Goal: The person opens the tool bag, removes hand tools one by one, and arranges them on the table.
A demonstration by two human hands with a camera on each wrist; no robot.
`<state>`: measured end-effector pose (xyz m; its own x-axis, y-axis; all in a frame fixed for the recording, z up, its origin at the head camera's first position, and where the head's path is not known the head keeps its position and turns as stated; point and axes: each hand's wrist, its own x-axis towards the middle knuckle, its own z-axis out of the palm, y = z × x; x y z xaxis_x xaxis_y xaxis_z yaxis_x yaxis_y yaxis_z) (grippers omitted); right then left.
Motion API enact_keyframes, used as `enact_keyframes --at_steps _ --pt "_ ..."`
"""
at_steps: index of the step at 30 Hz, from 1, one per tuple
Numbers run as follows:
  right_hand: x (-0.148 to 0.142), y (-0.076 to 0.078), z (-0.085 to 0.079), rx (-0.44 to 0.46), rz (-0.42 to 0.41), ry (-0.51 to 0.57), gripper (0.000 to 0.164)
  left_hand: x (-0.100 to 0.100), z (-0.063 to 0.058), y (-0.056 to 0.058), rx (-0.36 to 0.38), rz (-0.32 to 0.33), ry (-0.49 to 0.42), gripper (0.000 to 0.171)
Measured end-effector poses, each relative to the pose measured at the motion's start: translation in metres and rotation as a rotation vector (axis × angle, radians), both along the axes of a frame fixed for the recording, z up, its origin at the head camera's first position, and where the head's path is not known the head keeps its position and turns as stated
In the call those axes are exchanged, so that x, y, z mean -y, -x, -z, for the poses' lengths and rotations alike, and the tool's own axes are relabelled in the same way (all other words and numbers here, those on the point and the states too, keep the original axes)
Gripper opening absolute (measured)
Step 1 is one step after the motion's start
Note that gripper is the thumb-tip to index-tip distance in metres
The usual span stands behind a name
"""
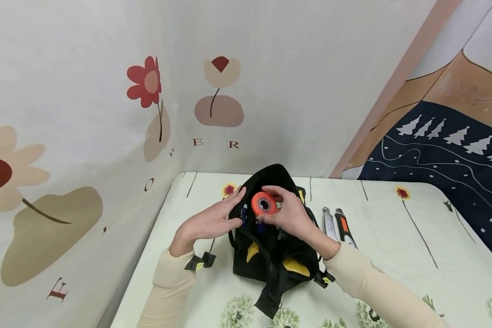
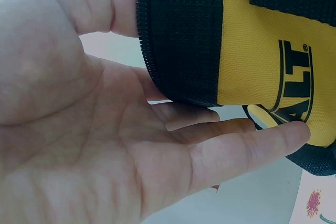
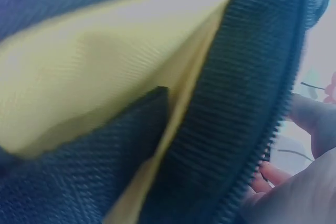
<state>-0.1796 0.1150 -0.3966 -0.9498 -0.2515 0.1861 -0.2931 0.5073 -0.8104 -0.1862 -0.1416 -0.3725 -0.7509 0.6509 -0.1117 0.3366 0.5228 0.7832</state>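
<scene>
A black and yellow tool bag (image 1: pixel 250 269) stands unzipped on the table. My right hand (image 1: pixel 291 212) pinches an orange round spool (image 1: pixel 264 203) with a dark centre hole, holding it over the bag's opening. In the right wrist view, the black bag wall (image 3: pixel 231 98) and yellow lining (image 3: pixel 94 72) cover most of that hand. My left hand (image 1: pixel 213 218) lies along the bag's left rim, its fingers straight. The left wrist view shows these fingers (image 2: pixel 247 148) beside the yellow outer side (image 2: pixel 252 61), near the zipper edge. Blue-ended items (image 1: pixel 243 214) show inside the bag.
To the right of the bag lie a silver-grey tool (image 1: pixel 329 223) with a toothed-looking edge and a black and orange utility knife (image 1: pixel 344 228). A flower-printed cloth (image 1: pixel 393 237) covers the table. Printed fabric walls (image 1: pixel 295 91) rise behind and at the left.
</scene>
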Motion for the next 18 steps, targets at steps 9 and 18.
enact_keyframes --at_steps 9,18 --pt "-0.009 -0.011 -0.016 -0.071 0.02 0.026 0.085 0.0 0.0 0.001 -0.002 -0.002 0.001 0.085" --pt "-0.02 -0.02 -0.022 -0.123 0.075 0.008 0.088 -0.001 0.0 0.0 -0.003 -0.001 0.004 0.085"
